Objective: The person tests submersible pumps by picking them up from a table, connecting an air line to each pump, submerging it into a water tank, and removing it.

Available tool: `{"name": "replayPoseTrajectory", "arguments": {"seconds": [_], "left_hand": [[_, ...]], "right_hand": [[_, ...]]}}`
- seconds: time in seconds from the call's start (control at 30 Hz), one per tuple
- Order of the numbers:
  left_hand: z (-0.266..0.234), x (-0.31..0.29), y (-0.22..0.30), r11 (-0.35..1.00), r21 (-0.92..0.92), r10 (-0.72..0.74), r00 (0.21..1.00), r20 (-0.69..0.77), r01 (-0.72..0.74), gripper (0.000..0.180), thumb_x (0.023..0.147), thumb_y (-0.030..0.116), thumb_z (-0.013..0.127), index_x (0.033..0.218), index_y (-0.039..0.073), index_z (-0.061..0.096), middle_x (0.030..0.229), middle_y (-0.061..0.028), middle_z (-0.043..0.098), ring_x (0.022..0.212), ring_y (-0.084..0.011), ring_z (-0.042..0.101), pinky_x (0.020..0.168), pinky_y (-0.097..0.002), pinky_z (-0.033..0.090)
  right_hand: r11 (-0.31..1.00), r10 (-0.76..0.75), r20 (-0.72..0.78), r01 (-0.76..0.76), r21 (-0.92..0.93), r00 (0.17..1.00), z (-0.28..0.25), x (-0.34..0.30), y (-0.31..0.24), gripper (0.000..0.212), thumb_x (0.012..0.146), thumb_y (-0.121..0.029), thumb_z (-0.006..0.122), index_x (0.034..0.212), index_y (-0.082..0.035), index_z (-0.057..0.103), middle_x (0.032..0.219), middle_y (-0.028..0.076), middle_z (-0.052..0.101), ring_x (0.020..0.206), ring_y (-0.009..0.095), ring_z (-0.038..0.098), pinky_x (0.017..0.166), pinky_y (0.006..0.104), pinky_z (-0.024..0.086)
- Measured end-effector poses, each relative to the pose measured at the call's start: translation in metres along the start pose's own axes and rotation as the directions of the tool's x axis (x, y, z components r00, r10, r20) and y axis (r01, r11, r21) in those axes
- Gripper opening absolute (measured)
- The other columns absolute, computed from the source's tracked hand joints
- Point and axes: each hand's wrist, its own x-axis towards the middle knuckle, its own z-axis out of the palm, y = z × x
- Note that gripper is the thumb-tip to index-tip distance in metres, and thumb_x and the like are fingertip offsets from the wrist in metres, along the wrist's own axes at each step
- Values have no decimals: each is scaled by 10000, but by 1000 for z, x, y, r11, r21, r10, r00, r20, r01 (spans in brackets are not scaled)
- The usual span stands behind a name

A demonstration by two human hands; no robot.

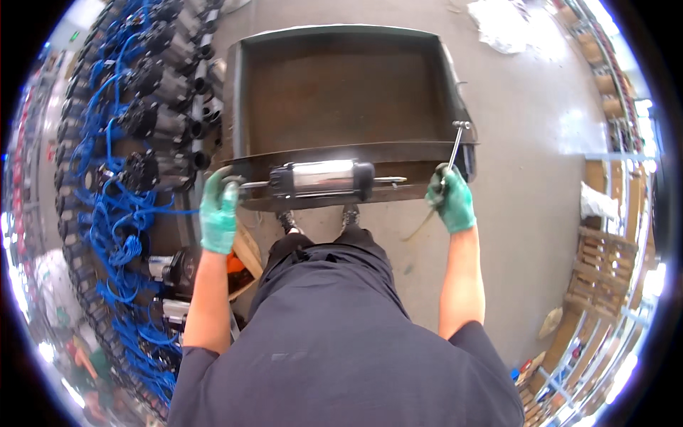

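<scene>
In front of me lies a cylinder like a motor rotor point(324, 178), silver in the middle with black ends and a thin metal shaft out of each side. It is level, over the near ledge of a large metal bin point(341, 151). My left hand point(219, 210), in a green glove, is closed round the left shaft end. My right hand point(452, 198), gloved in green too, is closed on a slim metal rod point(456, 146) with a short crosspiece at its top. The rod stands slanted by the bin's right corner, apart from the right shaft end.
Left of the bin, rows of motors point(160, 124) with blue cables point(117, 213) fill a rack. A wooden crate point(245, 249) with something orange sits below my left hand. White sacking point(498, 25) lies at the back right; wooden pallets point(601, 270) stand on the far right.
</scene>
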Motion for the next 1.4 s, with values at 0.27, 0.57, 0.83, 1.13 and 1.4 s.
{"name": "replayPoseTrajectory", "arguments": {"seconds": [0.27, 0.57, 0.83, 1.13, 1.4], "left_hand": [[50, -5, 56, 947, -315, 119, 975, 189, -55, 617, 1017, 464, 571, 1421, 22, 422, 1171, -140, 646, 987, -208, 678, 896, -338, 547], [-34, 21, -41, 619, -639, -678, 721, -142, 457, 331, 1020, 397, 577, 820, 133, 589, 610, 11, 487, 443, -107, 372, 393, -269, 284], [-50, 56, -111, 636, -454, -708, 706, -23, 623, 374, 1013, 461, 589, 837, 133, 621, 651, -8, 580, 422, -93, 416, 376, -253, 266], [-51, 66, -111, 637, -354, -709, 701, 79, 684, 334, 1024, 401, 588, 841, 125, 635, 631, 11, 569, 423, -89, 448, 358, -245, 277], [-55, 71, -100, 641, -263, -710, 687, 155, 721, 306, 1034, 386, 574, 853, 145, 625, 643, 11, 575, 457, -85, 491, 371, -238, 279]], "right_hand": [[584, -157, 644, 597, -550, 748, 192, -32, 116, 239, 889, -47, 710, 1095, -45, 591, 877, 191, 655, 819, 369, 663, 732, 426, 533], [205, -205, 705, 735, -647, 678, 226, -30, 96, 362, 887, -202, 725, 1202, -42, 648, 1018, 179, 707, 917, 318, 701, 835, 418, 564], [-234, -163, 570, 530, -815, 805, 174, 31, 45, 244, 857, -205, 723, 1052, -61, 694, 948, 133, 701, 878, 320, 673, 803, 428, 545], [-99, -342, 514, 514, -852, 787, 177, 36, 57, 119, 871, -139, 691, 943, -49, 723, 893, 135, 704, 769, 301, 685, 727, 380, 562], [-117, -350, 521, 516, -849, 778, 176, 38, 55, 109, 869, -130, 683, 927, -44, 717, 876, 138, 698, 756, 307, 679, 717, 385, 559]]}}
